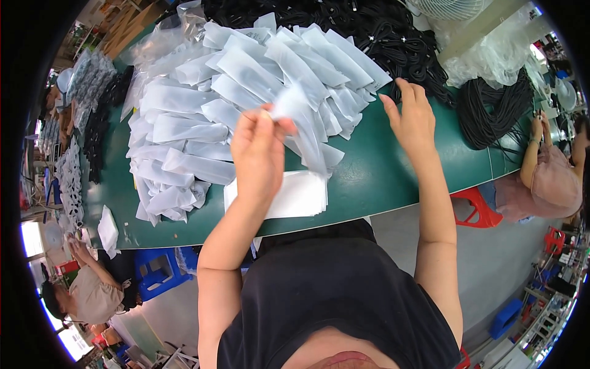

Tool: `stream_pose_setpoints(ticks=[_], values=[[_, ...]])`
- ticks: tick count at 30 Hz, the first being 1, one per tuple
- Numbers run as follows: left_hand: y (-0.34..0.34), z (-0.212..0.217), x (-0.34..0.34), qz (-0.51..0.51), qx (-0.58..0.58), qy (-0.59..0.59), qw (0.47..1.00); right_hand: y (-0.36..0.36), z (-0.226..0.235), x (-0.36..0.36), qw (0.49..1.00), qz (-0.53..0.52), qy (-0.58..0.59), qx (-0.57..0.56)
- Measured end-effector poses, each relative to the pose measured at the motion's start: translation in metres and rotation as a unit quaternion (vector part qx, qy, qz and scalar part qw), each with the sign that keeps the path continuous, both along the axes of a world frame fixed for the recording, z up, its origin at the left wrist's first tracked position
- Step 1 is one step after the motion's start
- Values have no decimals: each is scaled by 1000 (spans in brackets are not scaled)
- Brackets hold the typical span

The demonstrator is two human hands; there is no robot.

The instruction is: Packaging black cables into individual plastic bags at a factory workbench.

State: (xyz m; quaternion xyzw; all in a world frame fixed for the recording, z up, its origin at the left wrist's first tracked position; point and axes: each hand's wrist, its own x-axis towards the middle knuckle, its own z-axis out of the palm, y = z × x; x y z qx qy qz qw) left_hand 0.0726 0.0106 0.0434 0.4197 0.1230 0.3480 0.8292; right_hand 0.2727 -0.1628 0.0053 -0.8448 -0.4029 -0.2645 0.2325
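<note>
My left hand [260, 150] is raised over the table, its fingers pinched on a frosted plastic bag [307, 135], which is smeared by motion. Beneath that wrist lies a stack of flat white bags or sheets [298, 197] near the table's front edge. A broad pile of frosted bags [243, 71] spreads out beyond and to the left of it; what they contain is hard to make out. To the right, my right hand [413, 120] reaches forward with fingers apart and nothing in them. Its fingertips are close to a heap of black cables [402, 52] at the back.
The green table [375, 178] also bears a coiled bundle of black cable [495, 117] and clear plastic bags [491, 61] at the right. A fan [452, 7] stands behind. Other people sit at left [98, 289] and right [541, 178], near a blue stool [157, 277] and a red stool [476, 209].
</note>
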Motion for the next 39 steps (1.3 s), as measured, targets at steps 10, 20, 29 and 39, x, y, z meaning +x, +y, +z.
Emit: stream_pose_setpoints(ticks=[10,20,29,39], values=[[7,-36,-66,85,282,188,937,-16,-26,24,989,-84,66,-102],[-18,-61,-78,-3,672,268,691,-54,48,-72,934,136,318,85],[-28,-51,-61,12,645,283,710,-42,25,-103,902,272,324,88],[-19,-57,-74,-55,314,280,906,-46,4,-110,913,400,58,55]])
